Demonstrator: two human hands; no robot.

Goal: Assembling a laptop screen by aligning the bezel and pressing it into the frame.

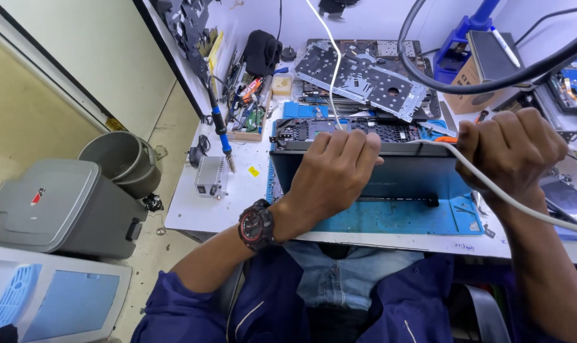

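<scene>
Pressing left hand point(334, 170) fingers flat on laptop lid point(399, 173); right hand point(510, 149) fisted around white cable point(523, 206)

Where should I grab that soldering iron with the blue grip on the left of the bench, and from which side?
Take the soldering iron by its blue handle, coming from the left, the bench's open side. It stands tip-down in its small metal holder, so the hot end is low; the handle leans up and away, and cluttered tools crowd its right.

Sleeves: dark blue jacket point(193, 298), pushed up both forearms, thin pale piping.
Left wrist: chunky black watch point(257, 226), red accents.
Legs: faded blue jeans point(339, 276).
</scene>
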